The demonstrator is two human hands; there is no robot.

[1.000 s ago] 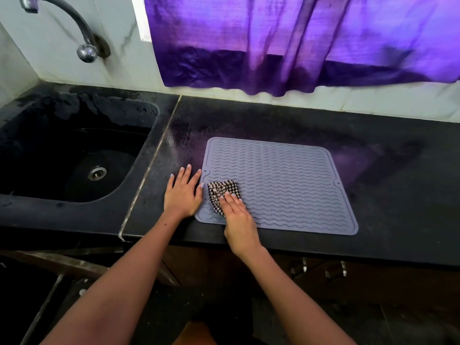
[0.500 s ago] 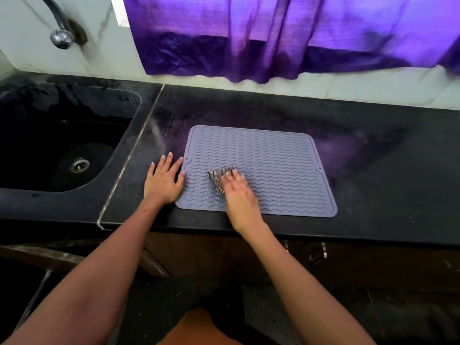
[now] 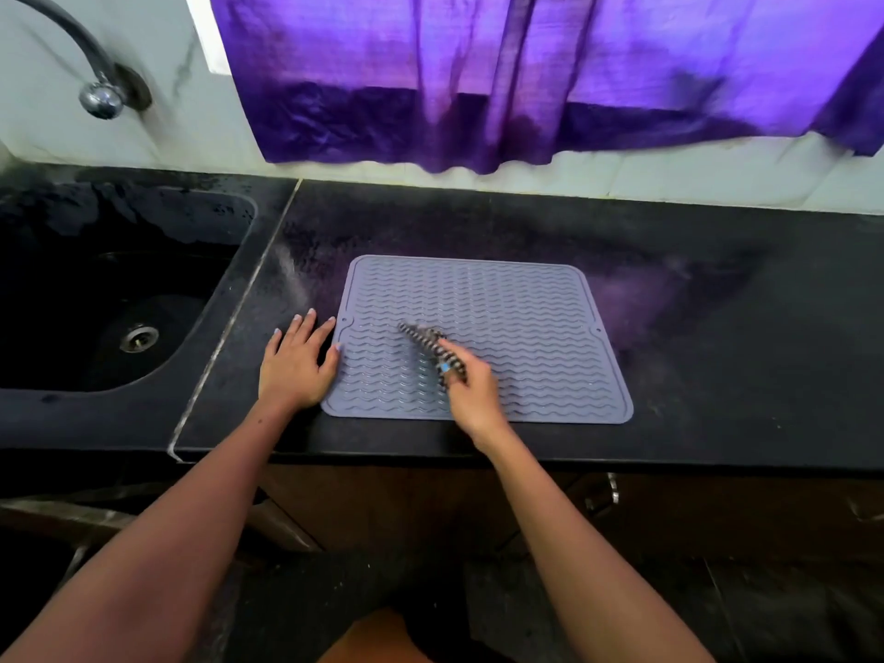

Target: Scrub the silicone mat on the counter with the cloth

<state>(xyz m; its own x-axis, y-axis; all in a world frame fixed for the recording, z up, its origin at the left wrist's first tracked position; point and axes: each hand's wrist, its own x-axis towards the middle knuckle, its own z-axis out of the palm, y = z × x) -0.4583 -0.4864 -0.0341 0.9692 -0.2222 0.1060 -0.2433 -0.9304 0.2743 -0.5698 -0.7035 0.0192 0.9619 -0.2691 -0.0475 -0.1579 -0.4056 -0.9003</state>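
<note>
Right hand point(image 3: 471, 390) over mat, fingers curled round checked cloth point(image 3: 428, 344); cloth blurred, lying on mat's left-centre. Left hand point(image 3: 296, 363) flat on counter point(image 3: 717, 327), fingers spread and straight, thumb tip touching mat's left edge. Grey wavy-ribbed mat point(image 3: 526, 327) lies flat on black counter, near front edge. Sink point(image 3: 95, 299) to left, tap point(image 3: 98, 95) on wall above it. Purple curtain point(image 3: 526, 74) hangs behind counter.

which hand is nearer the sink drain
Left. The left hand lies flat on the counter by the mat's left edge, the side facing the sink drain. The right hand is farther right, holding the cloth over the mat.
</note>
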